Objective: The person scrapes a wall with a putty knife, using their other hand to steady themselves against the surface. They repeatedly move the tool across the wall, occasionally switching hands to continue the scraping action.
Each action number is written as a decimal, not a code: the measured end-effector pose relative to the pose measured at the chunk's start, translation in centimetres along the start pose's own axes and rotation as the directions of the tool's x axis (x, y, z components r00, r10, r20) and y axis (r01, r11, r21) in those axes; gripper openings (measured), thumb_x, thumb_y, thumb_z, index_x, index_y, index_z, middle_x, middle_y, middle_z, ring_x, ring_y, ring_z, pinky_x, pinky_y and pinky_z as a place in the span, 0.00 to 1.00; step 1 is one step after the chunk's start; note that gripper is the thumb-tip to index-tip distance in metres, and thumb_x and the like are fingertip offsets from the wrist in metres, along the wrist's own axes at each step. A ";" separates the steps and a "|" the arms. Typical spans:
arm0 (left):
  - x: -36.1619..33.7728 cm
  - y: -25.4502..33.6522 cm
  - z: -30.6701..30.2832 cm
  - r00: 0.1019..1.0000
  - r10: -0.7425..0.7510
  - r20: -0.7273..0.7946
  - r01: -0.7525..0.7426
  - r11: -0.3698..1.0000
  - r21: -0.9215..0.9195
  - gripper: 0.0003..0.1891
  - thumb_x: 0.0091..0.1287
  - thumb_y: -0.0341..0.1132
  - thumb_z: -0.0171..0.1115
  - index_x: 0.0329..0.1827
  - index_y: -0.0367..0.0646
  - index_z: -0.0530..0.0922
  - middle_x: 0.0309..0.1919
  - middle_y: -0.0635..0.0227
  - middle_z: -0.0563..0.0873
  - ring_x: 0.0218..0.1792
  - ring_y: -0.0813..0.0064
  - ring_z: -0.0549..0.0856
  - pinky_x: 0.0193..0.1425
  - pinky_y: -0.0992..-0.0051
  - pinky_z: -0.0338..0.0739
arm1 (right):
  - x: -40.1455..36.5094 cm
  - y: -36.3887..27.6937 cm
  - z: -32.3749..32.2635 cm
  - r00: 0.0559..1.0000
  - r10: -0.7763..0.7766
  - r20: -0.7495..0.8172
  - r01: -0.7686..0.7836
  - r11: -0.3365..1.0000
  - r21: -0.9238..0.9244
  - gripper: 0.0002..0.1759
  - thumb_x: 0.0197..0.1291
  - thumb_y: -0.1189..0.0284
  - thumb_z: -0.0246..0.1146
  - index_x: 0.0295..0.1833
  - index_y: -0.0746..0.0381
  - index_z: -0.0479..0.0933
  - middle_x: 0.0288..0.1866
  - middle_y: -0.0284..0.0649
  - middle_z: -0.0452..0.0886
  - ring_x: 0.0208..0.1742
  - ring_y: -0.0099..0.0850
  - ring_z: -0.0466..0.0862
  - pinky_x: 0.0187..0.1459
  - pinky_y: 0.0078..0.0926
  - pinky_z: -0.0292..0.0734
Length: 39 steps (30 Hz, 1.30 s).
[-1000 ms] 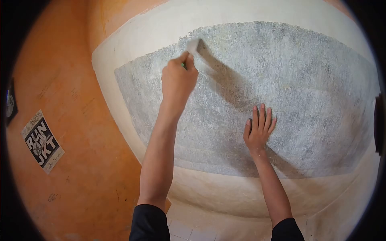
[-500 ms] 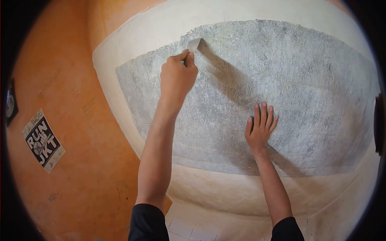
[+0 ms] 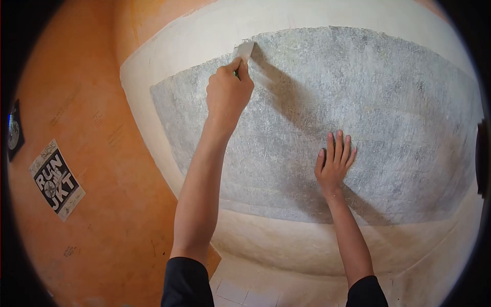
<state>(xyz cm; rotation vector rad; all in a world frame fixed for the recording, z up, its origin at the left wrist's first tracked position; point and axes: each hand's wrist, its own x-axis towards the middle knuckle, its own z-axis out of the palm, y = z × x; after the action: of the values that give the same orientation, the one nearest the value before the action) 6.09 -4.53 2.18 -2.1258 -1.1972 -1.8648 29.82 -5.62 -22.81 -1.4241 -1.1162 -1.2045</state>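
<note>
My left hand (image 3: 229, 91) is closed around the handle of a putty knife (image 3: 246, 49), raised high on the wall. The metal blade points upward and lies at the upper edge of a rough grey patch (image 3: 286, 174). Most of the handle is hidden inside my fist. Lower and to the right, my right hand (image 3: 335, 162) rests with its palm toward the grey patch. Its fingers are stretched out and hold nothing. Both arms cast dark shadows across the patch.
A smooth off-white border (image 3: 179, 48) surrounds the grey patch. To the left stands an orange wall (image 3: 112, 204) with a black-and-white sticker (image 3: 56, 179) and small scribbles. A dark object (image 3: 482, 158) sits at the right edge. Pale tiles (image 3: 240, 289) show below.
The putty knife in my left hand has slid slightly up to the patch's top edge. My right hand stays at the same spot on the wall; the view has shifted a little.
</note>
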 end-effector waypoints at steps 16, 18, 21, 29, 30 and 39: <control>0.5 -3.6 -1.2 0.997 0.075 0.013 -0.074 0.996 -0.057 0.16 0.73 0.42 0.60 0.56 0.44 0.87 0.37 0.42 0.89 0.42 0.46 0.89 0.48 0.61 0.82 | 0.0 -0.2 0.5 0.999 -0.020 -0.049 0.017 0.998 -0.056 0.27 0.76 0.63 0.48 0.76 0.58 0.69 0.81 0.43 0.64 0.83 0.48 0.57 0.79 0.57 0.40; -0.4 -4.0 -1.5 0.995 0.079 0.053 -0.077 0.996 -0.035 0.17 0.74 0.42 0.59 0.56 0.44 0.86 0.36 0.42 0.88 0.40 0.46 0.89 0.46 0.60 0.82 | 0.2 -0.4 0.6 0.998 -0.026 -0.063 0.022 0.998 -0.067 0.27 0.76 0.63 0.48 0.76 0.58 0.68 0.81 0.43 0.64 0.83 0.48 0.57 0.79 0.58 0.40; 0.8 -3.3 -0.7 0.996 0.081 0.026 -0.081 0.997 -0.003 0.17 0.74 0.42 0.58 0.58 0.43 0.86 0.35 0.42 0.88 0.38 0.46 0.89 0.44 0.58 0.81 | 0.5 -0.2 0.7 0.996 -0.031 -0.084 0.023 0.995 -0.095 0.27 0.76 0.63 0.47 0.77 0.59 0.68 0.81 0.44 0.64 0.83 0.48 0.57 0.79 0.58 0.40; 1.7 -4.3 -1.1 0.991 0.050 0.127 -0.041 0.997 -0.068 0.18 0.76 0.42 0.56 0.59 0.44 0.85 0.33 0.44 0.89 0.37 0.44 0.89 0.41 0.58 0.83 | 0.4 -0.6 0.9 0.995 -0.032 -0.094 0.021 0.994 -0.109 0.27 0.77 0.64 0.47 0.77 0.59 0.68 0.81 0.45 0.63 0.83 0.49 0.56 0.79 0.59 0.40; 1.6 -4.5 -1.4 0.993 0.090 0.080 -0.085 0.994 -0.062 0.18 0.76 0.42 0.56 0.59 0.44 0.85 0.32 0.44 0.88 0.37 0.44 0.89 0.41 0.57 0.83 | 0.4 -0.8 1.0 0.995 -0.030 -0.092 0.021 0.995 -0.100 0.27 0.76 0.64 0.47 0.76 0.59 0.68 0.81 0.45 0.63 0.83 0.49 0.56 0.79 0.58 0.40; 0.7 -3.8 -1.8 0.987 0.133 0.092 -0.132 0.991 -0.013 0.19 0.75 0.41 0.56 0.61 0.41 0.84 0.35 0.45 0.89 0.39 0.44 0.89 0.45 0.54 0.83 | -0.2 -0.9 0.9 0.995 -0.023 -0.095 0.014 0.995 -0.101 0.27 0.76 0.64 0.47 0.77 0.59 0.68 0.82 0.44 0.63 0.83 0.48 0.57 0.79 0.58 0.41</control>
<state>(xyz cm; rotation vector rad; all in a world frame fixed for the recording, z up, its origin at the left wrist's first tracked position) 2.34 -2.48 1.66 -2.2581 -1.0384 -1.7356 29.00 -4.59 -23.00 -1.4184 -1.0172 -1.3441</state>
